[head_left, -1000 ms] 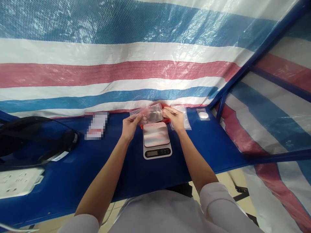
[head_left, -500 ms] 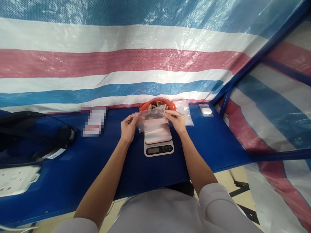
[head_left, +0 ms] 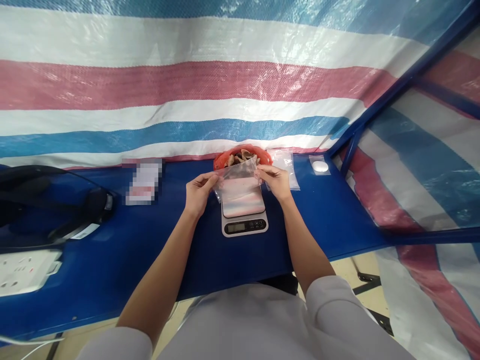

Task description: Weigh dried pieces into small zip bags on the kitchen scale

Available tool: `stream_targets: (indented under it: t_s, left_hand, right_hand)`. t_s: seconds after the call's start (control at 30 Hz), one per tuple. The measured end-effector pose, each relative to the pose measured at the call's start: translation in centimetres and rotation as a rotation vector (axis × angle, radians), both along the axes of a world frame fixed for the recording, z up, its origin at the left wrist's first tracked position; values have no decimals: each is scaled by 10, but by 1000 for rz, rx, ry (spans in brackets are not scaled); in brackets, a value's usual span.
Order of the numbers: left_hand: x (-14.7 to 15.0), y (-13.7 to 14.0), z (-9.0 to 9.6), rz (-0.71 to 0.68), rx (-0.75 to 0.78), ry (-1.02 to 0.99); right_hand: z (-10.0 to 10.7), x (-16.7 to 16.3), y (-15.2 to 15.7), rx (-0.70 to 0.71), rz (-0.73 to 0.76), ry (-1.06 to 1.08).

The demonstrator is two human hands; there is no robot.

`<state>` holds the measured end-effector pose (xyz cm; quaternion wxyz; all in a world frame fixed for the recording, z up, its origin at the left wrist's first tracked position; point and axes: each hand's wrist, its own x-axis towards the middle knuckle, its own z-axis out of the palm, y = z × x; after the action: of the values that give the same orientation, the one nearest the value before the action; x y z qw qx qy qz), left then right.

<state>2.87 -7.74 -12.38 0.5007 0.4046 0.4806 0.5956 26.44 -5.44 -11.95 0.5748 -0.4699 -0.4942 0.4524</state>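
A clear plastic bag (head_left: 237,179) is stretched between my two hands, above the back part of a kitchen scale (head_left: 244,202). My left hand (head_left: 199,192) pinches the bag's left side, thumb against fingers. At its right edge, my right hand (head_left: 275,181) grips it the same way. The scale has a shiny plate and a dark display strip in front, whose reading I cannot make out. Just behind the bag sits an orange-red basket (head_left: 220,160) holding brown and pale dried pieces (head_left: 243,156), partly hidden by the bag.
More clear bags (head_left: 287,170) lie right of the basket. Farther right is a white rounded object (head_left: 320,166) on a small clear packet. At left are a blurred-out packet (head_left: 144,182), a black headset-like item (head_left: 95,212) and a white power strip (head_left: 28,272). A striped tarp (head_left: 187,85) hangs behind the blue table.
The view has tilted slightly, shifting the table things up a little. Both hands keep hold of the bag, and the left hand has moved slightly inward along it.
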Motion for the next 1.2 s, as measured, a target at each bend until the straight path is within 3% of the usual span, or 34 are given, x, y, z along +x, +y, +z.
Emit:
stream_targets:
  t_s: [0.17,0.37,0.43,0.5,0.7,0.87,1.0,1.2]
  left_hand:
    - [-13,4,17,-43,56,167]
    - [-16,19,69,-370,87,603]
    - [-8,26,82,-527,88,672]
    - [1,31,88,-586,130,684]
    - [27,29,78,-536,73,453]
    - [45,16,66,-398,102,288]
    - [67,9,58,-288,131,193]
    - [111,8,40,-242,105,1]
  right_hand:
    - [10,1,1,61,72,-35]
    - [31,7,10,165,156,-215]
    - [38,8,12,195,185,-283]
    - [42,9,12,223,208,-328]
    - [49,16,8,254,195,-325]
    - [44,33,6,213,71,-217]
    - [33,52,9,92,-13,-155]
    - [28,75,12,-88,55,-88]
